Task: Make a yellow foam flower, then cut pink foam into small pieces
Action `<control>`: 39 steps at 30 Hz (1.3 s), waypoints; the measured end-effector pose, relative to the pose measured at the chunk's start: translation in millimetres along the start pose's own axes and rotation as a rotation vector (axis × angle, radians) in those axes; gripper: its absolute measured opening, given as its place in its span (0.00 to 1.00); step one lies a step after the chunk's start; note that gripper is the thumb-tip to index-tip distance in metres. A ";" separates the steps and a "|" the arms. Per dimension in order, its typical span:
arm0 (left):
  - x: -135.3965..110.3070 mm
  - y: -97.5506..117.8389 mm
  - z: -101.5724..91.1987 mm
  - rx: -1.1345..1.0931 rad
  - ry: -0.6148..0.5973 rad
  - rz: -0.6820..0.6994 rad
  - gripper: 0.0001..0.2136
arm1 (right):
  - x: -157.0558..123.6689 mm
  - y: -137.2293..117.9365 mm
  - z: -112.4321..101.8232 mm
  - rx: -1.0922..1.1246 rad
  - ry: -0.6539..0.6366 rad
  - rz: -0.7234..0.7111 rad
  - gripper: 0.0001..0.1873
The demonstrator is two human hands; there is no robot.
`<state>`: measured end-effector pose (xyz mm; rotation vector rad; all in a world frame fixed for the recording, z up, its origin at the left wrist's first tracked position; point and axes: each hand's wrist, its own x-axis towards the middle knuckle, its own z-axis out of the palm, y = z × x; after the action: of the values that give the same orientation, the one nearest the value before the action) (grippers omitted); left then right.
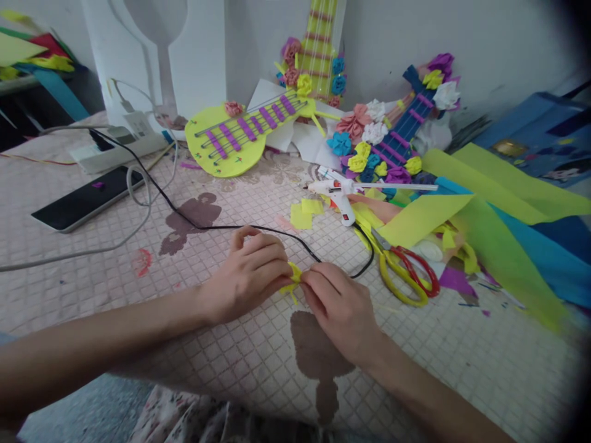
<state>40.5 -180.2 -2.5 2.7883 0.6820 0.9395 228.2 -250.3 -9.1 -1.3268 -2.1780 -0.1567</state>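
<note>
Between my two hands, over the middle of the table, is a small crumpled piece of yellow crepe paper (294, 274). My left hand (252, 271) pinches it from the left, its fingers closed. From the other side my right hand (341, 307) grips the paper's edge with closed fingertips. The fingers cover much of the paper, so its full shape is hidden. A black cord (221, 227) runs just behind both hands to a white glue gun (339, 192). Two small yellow paper squares (302, 215) lie beyond the hands.
Scissors with red and yellow handles (409, 274) lie at the right, beside crepe paper strips (498, 240). Decorated paper guitars (226, 138) stand at the back with paper flowers (355, 123). A phone (87, 200) and a power strip (122, 144) are at the left.
</note>
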 end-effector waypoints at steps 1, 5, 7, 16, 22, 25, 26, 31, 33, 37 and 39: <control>0.6 0.1 -1.1 -0.040 -0.028 -0.028 0.04 | 0.1 0.2 0.0 -0.018 0.001 -0.005 0.13; 3.5 1.5 -3.6 -0.085 -0.122 -0.087 0.05 | -2.6 1.2 2.3 -0.047 -0.009 -0.014 0.12; 5.5 1.5 -3.4 -0.047 -0.114 -0.078 0.04 | -3.1 2.2 3.4 -0.047 -0.014 -0.012 0.11; 27.8 -20.2 -12.7 0.467 0.234 0.400 0.07 | 14.4 15.3 0.7 0.164 0.074 0.099 0.11; -7.0 -25.7 5.1 0.324 0.050 0.247 0.08 | -3.0 11.0 13.6 0.119 -0.167 0.076 0.07; -22.1 -22.0 8.6 0.220 -0.020 0.137 0.06 | -7.3 8.7 16.1 0.091 -0.207 0.052 0.07; -24.4 -20.8 8.1 0.196 -0.026 0.120 0.06 | -7.7 8.4 16.0 0.091 -0.214 0.048 0.07; -26.6 -19.3 3.1 0.192 -0.003 0.135 0.08 | -9.7 8.1 13.6 0.127 -0.252 0.062 0.08; -27.3 -20.2 2.5 0.209 -0.009 0.150 0.09 | -11.3 8.3 12.2 0.148 -0.267 0.073 0.08; -28.4 -21.6 2.8 0.224 -0.009 0.175 0.09 | -12.9 8.5 9.6 0.177 -0.283 0.077 0.08; -28.3 -21.9 2.9 0.234 -0.008 0.166 0.09 | -12.8 8.5 9.1 0.180 -0.288 0.080 0.09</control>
<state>13.9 -173.4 -25.8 3.0933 0.6029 0.9303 236.0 -252.4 -25.0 -1.4001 -2.3032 0.2716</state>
